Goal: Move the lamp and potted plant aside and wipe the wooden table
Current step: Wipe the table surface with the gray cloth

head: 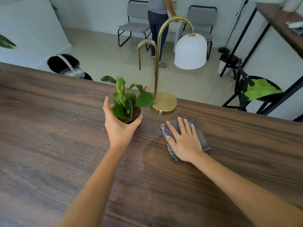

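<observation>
A small potted plant [127, 102] with green leaves in a dark pot stands on the dark wooden table [49, 128] near its far edge. My left hand [118, 126] wraps around the pot from the near left side. Just right of the plant stands a brass lamp [165, 102] with a round base, a curved neck and a white dome shade hanging past the table's far edge. My right hand [183, 140] lies flat, fingers spread, on a folded grey cloth [201, 136] on the table in front of the lamp. A faint damp patch shows left of the cloth.
Beyond the far edge, a seated person wearing a headset [68, 66] is at the left. Another person stands by two grey chairs [131, 27] at the back. A black stool with a green cloth [262, 89] and a dark shelf unit [278, 22] stand at the right.
</observation>
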`<state>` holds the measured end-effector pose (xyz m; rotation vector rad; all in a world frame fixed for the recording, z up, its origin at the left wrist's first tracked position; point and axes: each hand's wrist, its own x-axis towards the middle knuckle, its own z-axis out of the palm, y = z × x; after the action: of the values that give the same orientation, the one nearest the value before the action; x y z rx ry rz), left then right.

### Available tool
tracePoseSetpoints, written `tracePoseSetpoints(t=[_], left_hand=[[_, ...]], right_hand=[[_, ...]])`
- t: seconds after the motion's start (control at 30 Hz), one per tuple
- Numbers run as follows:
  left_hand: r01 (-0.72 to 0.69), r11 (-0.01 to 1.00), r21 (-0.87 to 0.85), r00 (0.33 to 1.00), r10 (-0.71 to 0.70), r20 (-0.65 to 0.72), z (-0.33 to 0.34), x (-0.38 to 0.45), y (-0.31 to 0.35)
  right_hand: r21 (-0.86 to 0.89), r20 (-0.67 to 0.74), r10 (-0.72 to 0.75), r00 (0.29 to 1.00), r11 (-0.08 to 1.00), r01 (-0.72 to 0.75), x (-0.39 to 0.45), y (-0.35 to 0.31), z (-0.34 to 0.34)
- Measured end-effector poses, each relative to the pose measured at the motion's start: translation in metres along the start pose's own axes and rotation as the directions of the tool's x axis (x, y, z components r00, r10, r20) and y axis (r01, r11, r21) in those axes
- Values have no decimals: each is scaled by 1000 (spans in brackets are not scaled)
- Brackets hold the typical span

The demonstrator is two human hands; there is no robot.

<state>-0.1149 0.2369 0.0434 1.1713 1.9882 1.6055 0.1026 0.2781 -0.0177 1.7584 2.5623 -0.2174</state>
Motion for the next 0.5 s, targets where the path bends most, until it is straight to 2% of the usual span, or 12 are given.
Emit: tracePoseSetpoints(t=[0.07,0.17,0.23,0.3,0.33,0.37,0.43,0.47,0.5], left_hand=[[-16,1000,27,996,18,-90,-21,7,2],[-29,996,86,996,36,-78,-38,15,9],[-38,994,105,999,40,-18,-38,15,14],[-42,993,114,998,36,48,-30,14,18],[-44,992,116,996,34,83,-24,15,18],[-45,992,116,992,31,121,-16,15,17],[-39,993,111,980,16,198,2,12,14],[-32,994,106,973,7,232,10,11,12],[-26,995,97,965,0,261,17,9,10]], right_hand=[[27,44,-199,979,980,198,30,-49,0],[38,63,-363,930,932,362,57,-89,-4],[39,56,-447,893,895,445,44,-78,-6],[57,34,-535,844,844,533,9,-39,-3],[73,27,-532,846,845,529,-7,-9,-4],[69,26,-466,884,883,464,-16,23,-6],[44,3,-157,988,987,157,-14,88,-10],[47,-10,51,999,998,-50,-6,115,-14],[51,-5,236,972,971,-235,2,134,-18]])
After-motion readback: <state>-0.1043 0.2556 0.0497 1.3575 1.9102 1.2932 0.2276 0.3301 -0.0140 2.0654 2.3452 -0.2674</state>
